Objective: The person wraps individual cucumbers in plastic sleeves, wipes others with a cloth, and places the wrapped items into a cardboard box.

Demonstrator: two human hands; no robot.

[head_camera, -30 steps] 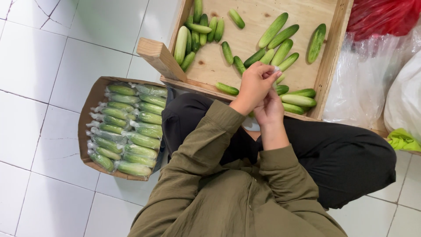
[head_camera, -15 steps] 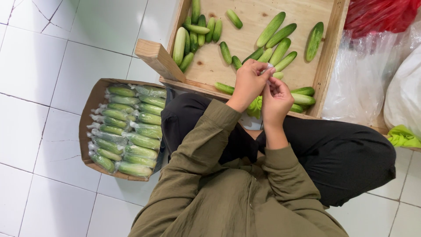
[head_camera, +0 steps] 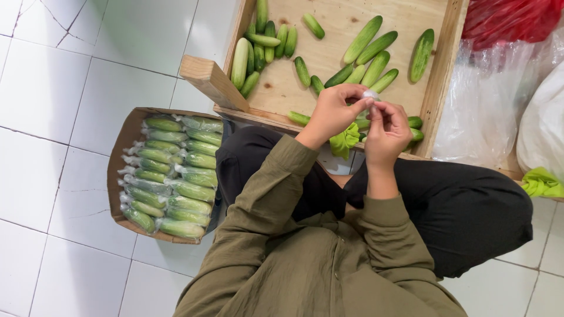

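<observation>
Both my hands meet over the near edge of a wooden tray (head_camera: 446,76). My left hand (head_camera: 332,111) and my right hand (head_camera: 385,132) pinch the twisted top of a small clear plastic bag (head_camera: 370,94). Green cucumbers show inside the bag between my palms, mostly hidden by my fingers. A scrap of green material (head_camera: 345,142) hangs just below my hands. Several loose cucumbers (head_camera: 376,50) lie on the tray beyond my hands.
A cardboard box (head_camera: 120,152) on the white tiled floor at my left holds several bagged cucumbers (head_camera: 176,176). A red bag (head_camera: 505,20), clear plastic sacks (head_camera: 476,117) and a white sack (head_camera: 543,132) stand at the right. My crossed legs in black trousers (head_camera: 458,205) fill the middle.
My hands have lifted from my lap toward the tray edge. My right hand came up to join my left at the bag's top.
</observation>
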